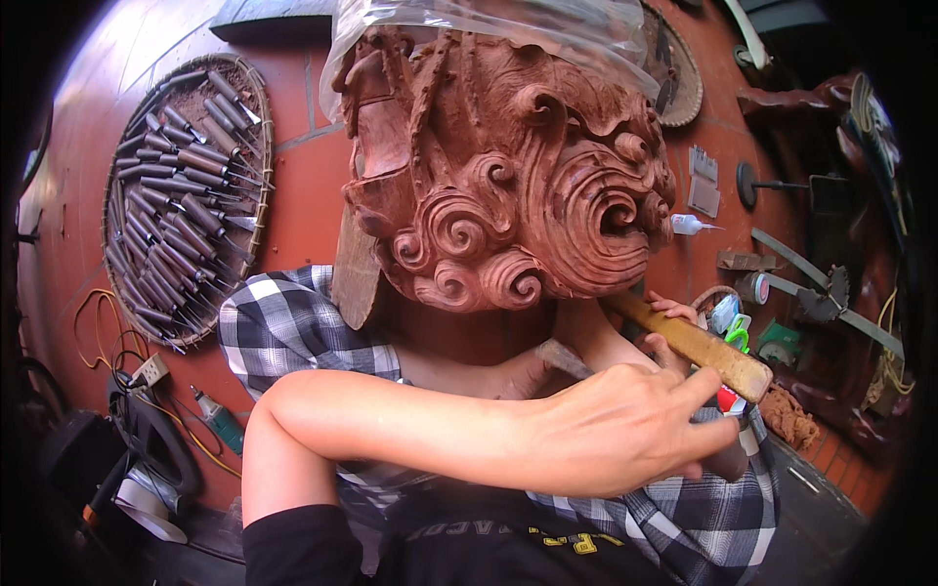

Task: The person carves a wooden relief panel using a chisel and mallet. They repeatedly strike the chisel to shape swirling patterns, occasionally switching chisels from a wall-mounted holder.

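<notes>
My left arm crosses from the lower left, and my left hand (625, 430) bends its fingers against a yellowish-brown wooden bar (689, 342), which seems gripped between them. Below the fingers a dark rounded piece (726, 461) shows, perhaps a handle, partly hidden. A narrow flat brown piece (565, 359) sticks out above my wrist. My right hand does not show. Directly ahead stands a reddish-brown carving (528, 195) with deep swirls, its top under clear plastic sheeting (479, 21). Bare legs and toes (674, 307) lie beneath it, beside black-and-white plaid cloth (283, 317).
At left, a round woven tray (262, 190) holds several wooden-handled chisels. Near it are a power strip (149, 373), cables and a green power tool (221, 422). To the right lie a small white bottle (689, 225), a tape roll (754, 287) and metal strips (860, 327) on red floor tiles.
</notes>
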`<state>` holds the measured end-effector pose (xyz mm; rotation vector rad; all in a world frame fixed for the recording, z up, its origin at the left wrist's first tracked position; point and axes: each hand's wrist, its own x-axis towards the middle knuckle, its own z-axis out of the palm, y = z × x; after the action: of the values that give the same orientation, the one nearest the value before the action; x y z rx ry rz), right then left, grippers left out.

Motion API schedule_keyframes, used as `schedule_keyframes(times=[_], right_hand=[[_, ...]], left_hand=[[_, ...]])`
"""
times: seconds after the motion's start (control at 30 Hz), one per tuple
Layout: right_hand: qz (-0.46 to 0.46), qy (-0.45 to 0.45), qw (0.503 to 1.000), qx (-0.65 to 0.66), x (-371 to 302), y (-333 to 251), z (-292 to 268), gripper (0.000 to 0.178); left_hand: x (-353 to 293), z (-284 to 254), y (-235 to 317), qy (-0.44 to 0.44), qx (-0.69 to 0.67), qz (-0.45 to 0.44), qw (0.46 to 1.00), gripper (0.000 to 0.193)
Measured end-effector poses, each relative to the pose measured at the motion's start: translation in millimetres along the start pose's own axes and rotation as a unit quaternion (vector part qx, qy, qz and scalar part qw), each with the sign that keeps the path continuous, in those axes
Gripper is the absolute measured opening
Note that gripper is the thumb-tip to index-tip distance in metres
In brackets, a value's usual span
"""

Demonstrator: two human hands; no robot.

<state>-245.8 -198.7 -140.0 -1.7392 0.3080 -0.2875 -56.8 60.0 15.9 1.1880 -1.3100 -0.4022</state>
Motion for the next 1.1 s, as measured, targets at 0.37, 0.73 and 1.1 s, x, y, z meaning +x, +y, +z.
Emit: schedule_keyframes(times=[0.37,0.73,1.1], right_hand=[[-0.001,-0.014,0.998,-0.063,35,-116,5,0.031],[-0.072,-0.170,0.967,-0.175,66,-213,11,0.066],[-0.149,-0.150,0.959,-0.189,52,-213,20,0.045]], left_hand=[[2,-14,-14,0.170,0.051,0.109,0.978,0.041],[14,-7,-46,0.300,0.050,0.134,0.943,0.034],[9,-16,-48,0.328,0.043,0.143,0.933,0.031]])
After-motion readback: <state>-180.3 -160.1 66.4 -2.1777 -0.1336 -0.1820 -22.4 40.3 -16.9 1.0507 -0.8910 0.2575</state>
